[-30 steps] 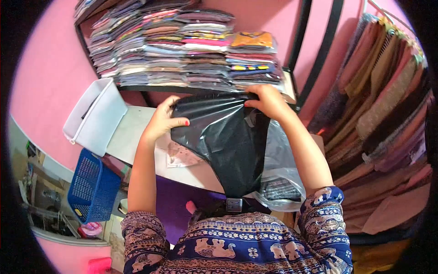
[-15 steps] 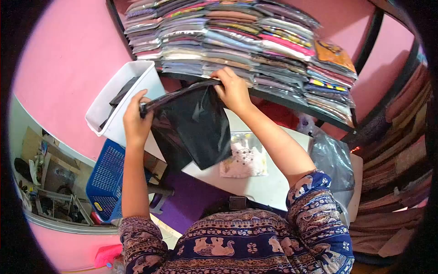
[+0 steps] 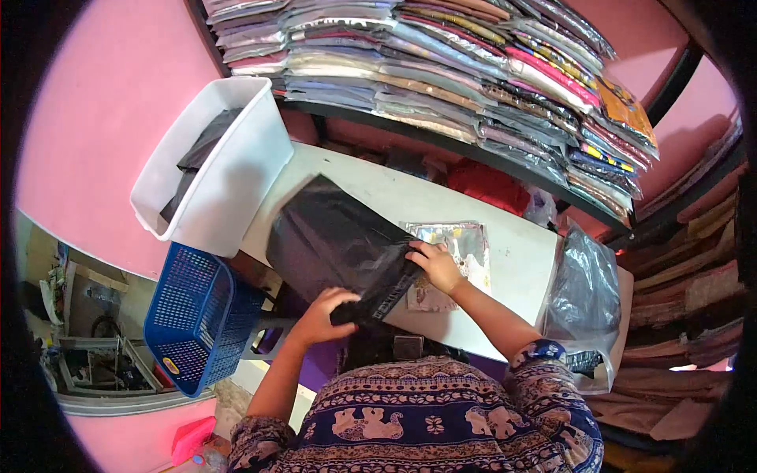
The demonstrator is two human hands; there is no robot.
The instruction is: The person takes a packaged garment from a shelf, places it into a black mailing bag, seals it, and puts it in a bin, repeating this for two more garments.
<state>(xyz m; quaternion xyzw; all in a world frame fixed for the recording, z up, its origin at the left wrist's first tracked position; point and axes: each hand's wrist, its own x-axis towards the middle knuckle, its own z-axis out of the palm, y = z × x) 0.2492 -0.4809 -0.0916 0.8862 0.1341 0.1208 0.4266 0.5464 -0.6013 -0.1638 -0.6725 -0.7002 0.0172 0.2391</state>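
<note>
A black plastic mailer bag point(image 3: 339, 236) lies at a slant over the left part of the white table, with a strip of pale lettering near its lower edge. My left hand point(image 3: 322, 317) is curled around the bag's near left corner, thumb and fingers on either side of the black plastic. At the bag's right edge, my right hand point(image 3: 435, 266) pinches the plastic between thumb and fingers. Partly under my right hand is a clear-wrapped, light patterned folded garment point(image 3: 473, 256), its middle hidden by the hand.
A white bin point(image 3: 264, 158) with black bags inside stands at the table's point(image 3: 516, 272) left end. Below it is a blue basket point(image 3: 189, 315). Wrapped folded clothes point(image 3: 434, 67) fill the shelf above the table. A grey plastic bag point(image 3: 583, 284) sits at the right end.
The black bag has come down from in front of the shelf onto the table, flipped toward me. Both hands moved down and nearer my body. The view has shifted slightly.
</note>
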